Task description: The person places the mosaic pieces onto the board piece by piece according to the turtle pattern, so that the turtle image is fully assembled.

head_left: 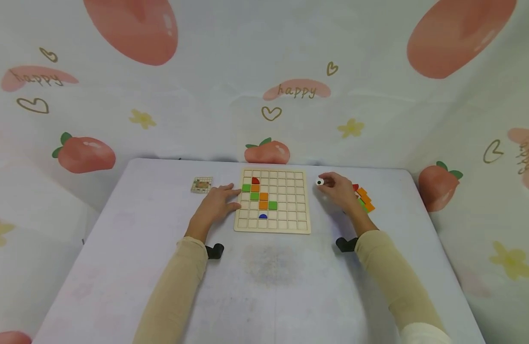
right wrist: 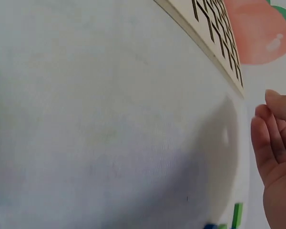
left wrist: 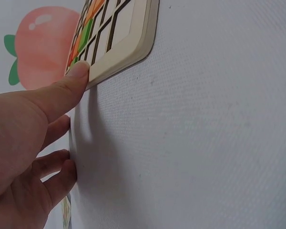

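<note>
A square wooden grid board (head_left: pixel 290 231) lies on the table, with several green, orange, red and blue pieces set in its left and middle cells. My left hand (head_left: pixel 215 203) is at the board's left edge, fingers spread; in the left wrist view its thumb (left wrist: pixel 66 93) presses on the rim. Right of the board, my right hand (head_left: pixel 339 191) pinches a small white piece with a black dot (head_left: pixel 319 182) between thumb and fingertips, above the table. In the right wrist view the right hand (right wrist: pixel 281 143) shows at the right edge, with the piece hidden.
Loose coloured pieces (head_left: pixel 364 196) lie in a pile right of my right forearm, partly hidden by it. A small pattern card (head_left: pixel 202 185) lies left of the board. Behind the white table (head_left: pixel 269 296) hangs a peach-printed cloth (head_left: pixel 230 71).
</note>
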A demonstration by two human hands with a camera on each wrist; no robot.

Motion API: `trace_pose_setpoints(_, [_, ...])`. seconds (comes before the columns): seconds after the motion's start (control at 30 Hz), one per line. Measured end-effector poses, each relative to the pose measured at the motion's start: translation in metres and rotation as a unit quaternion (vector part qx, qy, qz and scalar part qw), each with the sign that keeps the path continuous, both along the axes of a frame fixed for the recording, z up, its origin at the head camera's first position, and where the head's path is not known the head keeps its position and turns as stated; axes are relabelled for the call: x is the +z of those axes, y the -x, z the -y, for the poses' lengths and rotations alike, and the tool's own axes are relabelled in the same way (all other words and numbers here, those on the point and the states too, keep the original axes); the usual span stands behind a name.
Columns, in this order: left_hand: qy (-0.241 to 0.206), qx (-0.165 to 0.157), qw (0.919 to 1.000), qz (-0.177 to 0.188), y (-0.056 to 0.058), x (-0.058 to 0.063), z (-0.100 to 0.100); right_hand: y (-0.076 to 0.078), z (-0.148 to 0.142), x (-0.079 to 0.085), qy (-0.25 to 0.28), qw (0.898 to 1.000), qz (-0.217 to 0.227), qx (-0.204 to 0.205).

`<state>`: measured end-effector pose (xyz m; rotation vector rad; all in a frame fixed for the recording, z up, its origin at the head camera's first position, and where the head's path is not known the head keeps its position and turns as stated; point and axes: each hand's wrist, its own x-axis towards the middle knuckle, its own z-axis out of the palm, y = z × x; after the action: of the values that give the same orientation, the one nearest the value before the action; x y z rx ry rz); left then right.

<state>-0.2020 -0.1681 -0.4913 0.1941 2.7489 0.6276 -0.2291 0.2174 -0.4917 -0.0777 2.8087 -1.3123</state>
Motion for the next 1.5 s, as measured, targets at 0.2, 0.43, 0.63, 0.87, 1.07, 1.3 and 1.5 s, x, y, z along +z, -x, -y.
trace_pose_setpoints(0.2, [0.0,0.001,1.0,0.001,0.001,0.0,0.002,0.01,0.026,0.0,0.022,1.0,0.019,0.008])
trace_pose_setpoints(0.43, [-0.006,0.005,1.0,0.003,0.001,0.0,0.002,0.02,0.062,0.001,0.032,0.999,0.028,0.025])
trace_pose_setpoints(0.63, [-0.009,-0.002,1.0,-0.002,0.0,-0.001,0.002,0.026,0.087,0.003,0.041,0.998,0.033,0.046])
trace_pose_setpoints(0.87, [-0.009,0.002,0.9999,-0.006,-0.001,0.0,0.002,0.034,0.111,0.001,0.039,0.995,0.034,0.082])
trace_pose_setpoints(1.07, [-0.009,-0.001,0.9999,-0.007,0.0,-0.001,0.002,0.041,0.128,-0.001,0.05,0.992,0.046,0.111])
trace_pose_setpoints(1.3, [-0.01,-0.003,0.9999,-0.002,-0.001,0.001,0.001,0.046,0.151,0.005,0.028,0.991,0.042,0.12])
trace_pose_setpoints(1.5, [-0.011,-0.004,0.9999,-0.004,0.0,0.0,0.001,0.052,0.171,0.005,-0.016,0.991,0.01,0.134])
